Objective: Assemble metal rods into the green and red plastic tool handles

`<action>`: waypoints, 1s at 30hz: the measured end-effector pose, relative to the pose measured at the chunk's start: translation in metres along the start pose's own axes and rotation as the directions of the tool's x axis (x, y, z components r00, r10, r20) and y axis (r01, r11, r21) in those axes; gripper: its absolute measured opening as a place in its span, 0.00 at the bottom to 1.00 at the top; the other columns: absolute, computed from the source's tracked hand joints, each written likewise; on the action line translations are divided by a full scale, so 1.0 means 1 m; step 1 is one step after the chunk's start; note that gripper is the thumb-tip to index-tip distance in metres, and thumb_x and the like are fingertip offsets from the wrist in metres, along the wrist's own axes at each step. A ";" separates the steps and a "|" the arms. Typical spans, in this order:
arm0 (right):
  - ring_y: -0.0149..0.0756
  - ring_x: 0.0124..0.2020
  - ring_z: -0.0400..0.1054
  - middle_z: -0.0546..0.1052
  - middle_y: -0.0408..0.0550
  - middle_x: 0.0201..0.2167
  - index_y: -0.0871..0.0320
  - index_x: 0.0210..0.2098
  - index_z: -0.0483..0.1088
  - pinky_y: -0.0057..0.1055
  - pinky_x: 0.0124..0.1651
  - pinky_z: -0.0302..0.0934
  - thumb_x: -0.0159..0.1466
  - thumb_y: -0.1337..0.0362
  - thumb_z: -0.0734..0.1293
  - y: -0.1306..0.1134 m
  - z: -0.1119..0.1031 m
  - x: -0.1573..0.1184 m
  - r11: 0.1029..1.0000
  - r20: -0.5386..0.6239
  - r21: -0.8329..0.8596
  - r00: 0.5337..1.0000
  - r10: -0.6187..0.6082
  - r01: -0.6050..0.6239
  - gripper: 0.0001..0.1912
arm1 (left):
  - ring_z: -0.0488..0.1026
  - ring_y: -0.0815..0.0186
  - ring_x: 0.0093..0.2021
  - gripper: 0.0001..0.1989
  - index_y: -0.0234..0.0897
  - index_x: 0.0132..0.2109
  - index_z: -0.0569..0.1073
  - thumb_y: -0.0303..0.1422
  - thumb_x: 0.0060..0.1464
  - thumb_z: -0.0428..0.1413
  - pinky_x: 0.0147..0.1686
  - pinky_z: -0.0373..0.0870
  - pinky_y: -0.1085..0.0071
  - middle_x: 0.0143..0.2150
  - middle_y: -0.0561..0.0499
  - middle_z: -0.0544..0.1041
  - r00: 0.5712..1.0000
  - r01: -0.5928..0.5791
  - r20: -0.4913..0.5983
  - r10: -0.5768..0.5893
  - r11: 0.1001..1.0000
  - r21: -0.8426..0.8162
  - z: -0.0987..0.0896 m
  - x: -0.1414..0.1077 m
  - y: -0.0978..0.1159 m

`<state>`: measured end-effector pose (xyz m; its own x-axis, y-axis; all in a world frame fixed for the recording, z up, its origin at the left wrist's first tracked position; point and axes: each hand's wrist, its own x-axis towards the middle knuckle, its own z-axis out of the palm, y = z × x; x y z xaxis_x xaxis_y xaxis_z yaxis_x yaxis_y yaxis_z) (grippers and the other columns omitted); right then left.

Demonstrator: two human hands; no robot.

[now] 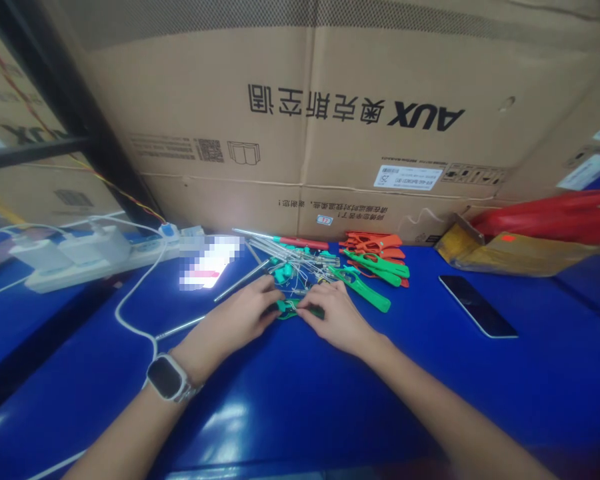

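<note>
A small green plastic piece (pixel 284 308) is pinched between the thumb and fingers of my left hand (pixel 253 308). Facing it, my right hand (pixel 333 308) has its thumb and index finger closed on a thin white wire (pixel 292 305) at that piece. Just beyond my fingers lies a loose pile of thin metal rods (pixel 280 248), wires and teal plastic parts (pixel 283 273). Several flat green plastic handles (pixel 367 293) fan out beside my right hand, with orange ones (pixel 375 241) behind them. One silver rod (pixel 183 328) runs beneath my left forearm.
A large cardboard box (pixel 205 80) stands behind the blue table (pixel 290 413). To the left are a lit screen (pixel 213 263), a white power strip (pixel 80 263) with chargers and a white cable (pixel 125 320). A dark phone (pixel 475 307) lies right, below a red bag (pixel 540 217).
</note>
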<state>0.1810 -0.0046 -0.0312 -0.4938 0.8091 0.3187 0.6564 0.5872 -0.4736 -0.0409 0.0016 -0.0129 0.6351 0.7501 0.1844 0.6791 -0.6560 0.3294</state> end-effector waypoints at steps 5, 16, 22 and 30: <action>0.35 0.39 0.68 0.78 0.42 0.34 0.55 0.34 0.74 0.37 0.46 0.47 0.66 0.64 0.68 0.000 0.001 -0.001 1.000 -0.002 -0.002 1.000 0.004 -0.004 0.04 | 0.73 0.62 0.38 0.09 0.37 0.44 0.75 0.28 0.62 0.50 0.39 0.71 0.66 0.42 0.46 0.70 1.000 0.019 0.013 -0.020 0.998 0.054 0.002 0.000 0.007; 0.35 0.39 0.67 0.76 0.43 0.33 0.56 0.33 0.71 0.36 0.45 0.47 0.67 0.64 0.67 -0.003 0.000 0.000 0.999 0.017 -0.037 1.000 0.017 -0.017 0.06 | 0.74 0.61 0.43 0.10 0.38 0.47 0.73 0.27 0.63 0.49 0.44 0.73 0.66 0.45 0.46 0.70 0.997 0.075 -0.025 -0.074 0.996 0.042 0.007 0.000 0.014; 0.36 0.39 0.67 0.76 0.43 0.33 0.56 0.32 0.70 0.36 0.45 0.47 0.67 0.64 0.66 -0.003 0.000 0.000 0.999 0.015 -0.047 1.000 0.025 -0.024 0.06 | 0.74 0.62 0.40 0.09 0.37 0.45 0.73 0.27 0.63 0.49 0.40 0.73 0.66 0.44 0.45 0.70 0.997 0.078 -0.022 -0.076 0.994 0.076 0.008 0.001 0.013; 0.36 0.39 0.66 0.76 0.42 0.33 0.56 0.33 0.69 0.36 0.45 0.46 0.67 0.65 0.67 -0.001 0.001 0.000 0.999 -0.001 -0.047 1.000 0.016 -0.016 0.05 | 0.74 0.61 0.39 0.08 0.36 0.43 0.73 0.25 0.62 0.50 0.41 0.72 0.65 0.43 0.46 0.69 0.994 0.106 -0.015 -0.105 0.992 0.075 0.008 0.003 0.013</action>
<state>0.1794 -0.0056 -0.0315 -0.4826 0.8185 0.3118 0.6905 0.5745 -0.4394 -0.0274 -0.0059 -0.0151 0.5549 0.8159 0.1627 0.7680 -0.5775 0.2770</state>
